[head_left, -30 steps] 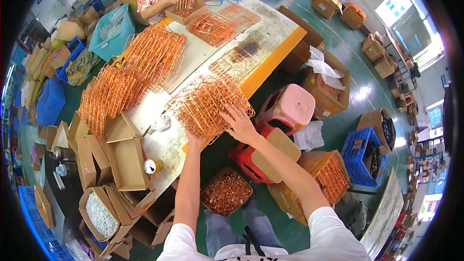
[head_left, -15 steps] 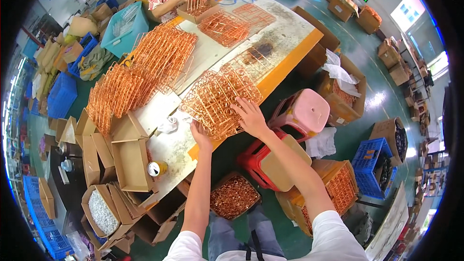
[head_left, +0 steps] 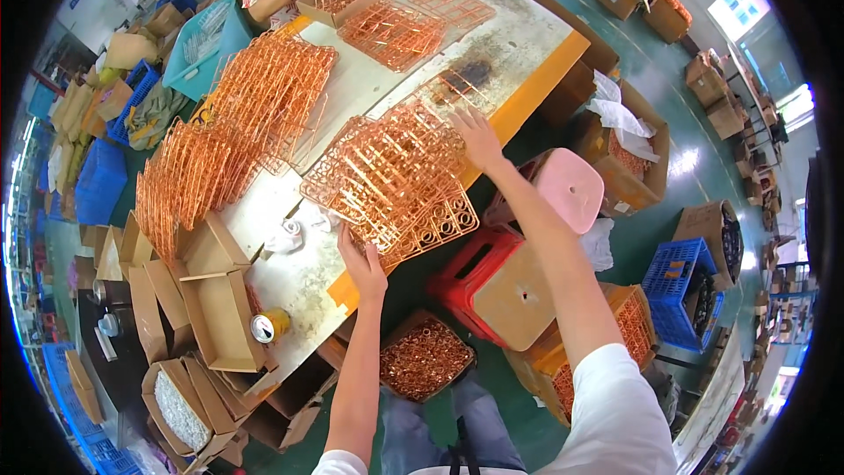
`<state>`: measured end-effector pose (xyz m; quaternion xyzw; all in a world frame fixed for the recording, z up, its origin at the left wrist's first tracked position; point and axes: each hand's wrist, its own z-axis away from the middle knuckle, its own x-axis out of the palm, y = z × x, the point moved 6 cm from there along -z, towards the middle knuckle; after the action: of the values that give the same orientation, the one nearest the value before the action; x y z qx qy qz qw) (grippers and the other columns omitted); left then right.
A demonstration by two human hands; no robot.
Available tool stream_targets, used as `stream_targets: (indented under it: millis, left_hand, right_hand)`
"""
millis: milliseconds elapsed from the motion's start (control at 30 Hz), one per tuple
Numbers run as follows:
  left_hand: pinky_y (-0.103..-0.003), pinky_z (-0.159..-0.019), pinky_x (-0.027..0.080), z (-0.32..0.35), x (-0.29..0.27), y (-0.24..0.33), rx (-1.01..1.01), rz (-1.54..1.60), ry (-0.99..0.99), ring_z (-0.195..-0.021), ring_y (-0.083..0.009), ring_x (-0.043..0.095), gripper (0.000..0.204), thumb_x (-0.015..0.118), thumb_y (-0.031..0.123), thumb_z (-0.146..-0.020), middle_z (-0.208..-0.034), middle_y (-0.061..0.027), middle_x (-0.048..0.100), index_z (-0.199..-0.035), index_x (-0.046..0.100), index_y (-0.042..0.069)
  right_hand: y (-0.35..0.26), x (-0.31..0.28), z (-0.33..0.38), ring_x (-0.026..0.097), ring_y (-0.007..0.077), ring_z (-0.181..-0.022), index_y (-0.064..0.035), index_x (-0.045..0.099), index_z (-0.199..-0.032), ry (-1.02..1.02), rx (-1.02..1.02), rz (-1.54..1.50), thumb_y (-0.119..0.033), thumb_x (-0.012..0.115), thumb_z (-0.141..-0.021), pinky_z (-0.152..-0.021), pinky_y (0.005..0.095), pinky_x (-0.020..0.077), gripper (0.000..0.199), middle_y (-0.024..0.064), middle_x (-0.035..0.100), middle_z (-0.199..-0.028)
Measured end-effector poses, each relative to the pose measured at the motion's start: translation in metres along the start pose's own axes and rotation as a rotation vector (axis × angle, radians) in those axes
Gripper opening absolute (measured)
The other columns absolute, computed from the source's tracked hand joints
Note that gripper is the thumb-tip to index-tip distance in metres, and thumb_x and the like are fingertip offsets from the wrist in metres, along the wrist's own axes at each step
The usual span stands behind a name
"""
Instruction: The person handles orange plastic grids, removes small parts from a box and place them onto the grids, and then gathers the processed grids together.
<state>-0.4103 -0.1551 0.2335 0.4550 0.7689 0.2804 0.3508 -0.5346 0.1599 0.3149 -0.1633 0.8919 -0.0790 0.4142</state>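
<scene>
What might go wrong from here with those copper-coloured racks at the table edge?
The stack of wire racks overhangs the table edge between the left hand and right hand; it could slip toward the floor.

Its layers lie askew, so their wires might catch on one another if shifted.

The yellow can stands near the table's edge and could be knocked over.

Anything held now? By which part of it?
Stacked copper-coloured rectangular metal wire racks: left grip at the near edge, right grip at the right edge. Whether either holds or merely touches can't be told.
</scene>
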Motion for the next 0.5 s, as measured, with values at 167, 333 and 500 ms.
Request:
stream_targets:
  millis: [167,333,500]
  left_hand:
    - [-0.04,-0.105,0.026,-0.007,-0.003,0.008,-0.014,-0.161,0.055,-0.127,-0.0364,0.032,0.046,0.038,0.023,-0.093,-0.138,-0.0208,0.033,-0.128,0.036,-0.006]
    - [-0.043,-0.1,0.032,-0.013,0.0,0.004,-0.014,-0.196,0.031,-0.123,-0.0419,0.036,0.055,0.043,0.034,-0.091,-0.137,-0.0245,0.032,-0.128,0.037,-0.006]
    - [-0.044,-0.1,0.032,-0.014,0.005,0.007,0.004,-0.269,-0.009,-0.122,-0.0442,0.035,0.061,0.045,0.04,-0.089,-0.137,-0.027,0.031,-0.128,0.036,-0.006]
  right_hand:
    - [0.028,0.042,-0.018,0.036,0.0291,-0.127,-0.02,0.048,-0.124,-0.285,-0.087,0.244,-0.007,0.052,-0.081,-0.104,0.0476,0.029,0.045,0.002,0.041,-0.137]
    - [0.031,0.035,-0.053,0.045,0.0268,-0.115,-0.0154,0.056,-0.11,-0.344,-0.251,0.418,-0.014,0.056,-0.08,-0.097,0.0449,0.0355,0.03,0.0047,0.053,-0.121]
    - [0.026,0.035,-0.069,0.049,0.0287,-0.11,-0.0047,0.056,-0.105,-0.661,-0.392,0.324,-0.02,0.065,-0.071,-0.092,0.0434,0.0388,0.038,0.011,0.059,-0.105]
